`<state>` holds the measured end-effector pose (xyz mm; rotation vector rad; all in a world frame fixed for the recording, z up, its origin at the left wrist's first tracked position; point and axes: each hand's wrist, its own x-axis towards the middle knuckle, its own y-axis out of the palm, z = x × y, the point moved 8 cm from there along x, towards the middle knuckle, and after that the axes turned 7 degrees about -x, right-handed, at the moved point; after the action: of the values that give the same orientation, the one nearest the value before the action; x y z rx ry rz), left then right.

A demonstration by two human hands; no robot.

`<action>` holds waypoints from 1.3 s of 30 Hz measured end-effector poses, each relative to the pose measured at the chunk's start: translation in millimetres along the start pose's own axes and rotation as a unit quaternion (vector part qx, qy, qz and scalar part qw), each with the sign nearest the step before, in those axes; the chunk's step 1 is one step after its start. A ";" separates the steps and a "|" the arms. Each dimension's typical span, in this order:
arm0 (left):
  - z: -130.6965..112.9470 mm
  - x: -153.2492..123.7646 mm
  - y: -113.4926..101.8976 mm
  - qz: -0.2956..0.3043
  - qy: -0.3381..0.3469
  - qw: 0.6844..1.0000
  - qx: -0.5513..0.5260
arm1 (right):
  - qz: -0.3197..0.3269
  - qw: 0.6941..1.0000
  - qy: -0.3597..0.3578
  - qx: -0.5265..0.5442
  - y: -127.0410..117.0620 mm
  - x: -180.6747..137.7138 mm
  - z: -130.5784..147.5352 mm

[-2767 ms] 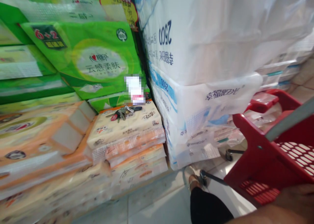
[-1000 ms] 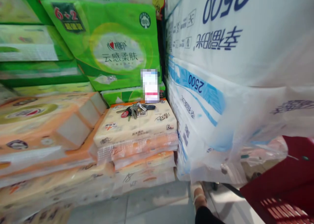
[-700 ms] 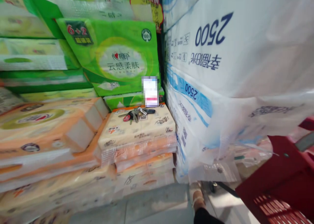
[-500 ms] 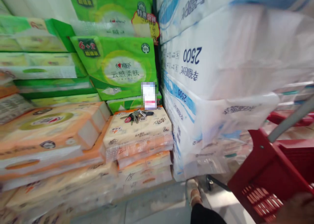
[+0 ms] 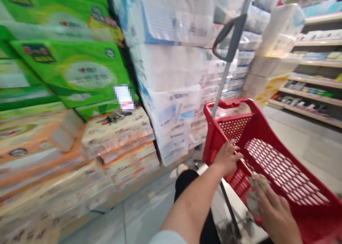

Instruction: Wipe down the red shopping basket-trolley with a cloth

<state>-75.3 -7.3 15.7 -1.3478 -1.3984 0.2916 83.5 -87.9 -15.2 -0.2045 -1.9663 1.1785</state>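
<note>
Head camera: the right grip (image 5: 278, 210) was closed on a crumpled, greyish cloth (image 5: 252, 201), its fingers laid over the top and loose folds showing below them. The left grip (image 5: 227, 159) lay on the near rim of a red cart (image 5: 262, 128), fingers bent over the edge; its thumb did not show, so whether it was clamped there or only resting could not be told. As a judgement, working the cloth well along that rim called for the left grip to bear down and steady the cart on its wheels, while the right grip spread the folds flat, pressed evenly, and kept its fingertips clear of the lattice holes. The cloth lay within the right grip, on the side toward the left grip, and right at the near rim; blur hid whether it touched the plastic. The rim ran under the left grip, with the cart's basket opening out beyond. Further out, a grey handle (image 5: 235, 37) stood on its pole above the cart's far end, and well off to the left some keys (image 5: 116, 117) lay on a tissue pack (image 5: 120, 131), near a pixelated pale rectangle (image 5: 124, 98)
</note>
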 end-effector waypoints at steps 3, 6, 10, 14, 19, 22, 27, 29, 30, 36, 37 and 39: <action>-14.1 6.0 -1.0 0.021 -0.012 1.000 -0.006 | 0.028 0.998 -0.001 -0.050 -29.0 -14.6 3.8; -25.4 12.7 0.8 0.029 -0.025 0.999 0.006 | 0.079 0.995 -0.018 -0.058 -24.3 -17.1 6.4; -53.0 9.0 8.1 0.053 -0.039 0.997 0.034 | 0.139 0.988 -0.040 -0.046 -6.7 -42.6 3.3; -88.2 -5.0 24.3 0.099 -0.013 0.994 0.040 | 0.064 0.996 -0.067 0.015 9.5 -72.8 -4.3; -95.9 -9.2 32.7 0.127 -0.027 0.990 0.057 | -0.057 0.984 -0.153 0.069 28.7 -72.6 -6.5; -96.4 -9.4 31.1 0.148 -0.035 0.987 0.051 | -0.056 0.979 -0.190 0.044 25.5 -57.7 -0.4; -95.2 -11.0 30.9 0.150 -0.037 0.987 0.034 | -0.113 0.976 -0.184 0.030 12.5 -44.2 7.3; -95.2 -12.1 31.3 0.141 -0.036 0.989 0.030 | -0.114 0.976 -0.181 0.032 17.4 -46.4 8.6; -95.2 -12.6 31.7 0.139 -0.037 0.989 0.030 | -0.100 0.980 -0.171 0.028 22.5 -47.4 7.7; -92.0 -12.2 32.5 0.139 -0.044 0.988 0.041 | 0.069 0.993 -0.092 0.005 50.9 -45.3 -1.6; -92.0 -11.5 31.9 0.139 -0.040 0.989 0.040 | 0.083 0.992 -0.095 0.010 48.5 -43.8 0.0; -92.8 -10.0 30.3 0.137 -0.033 0.989 0.039 | 0.097 0.992 -0.076 0.016 37.9 -39.3 0.6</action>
<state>12.5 -51.2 19.6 -1.4762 -1.2405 0.5718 99.1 -87.5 -67.5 -0.3012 -2.0947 1.3852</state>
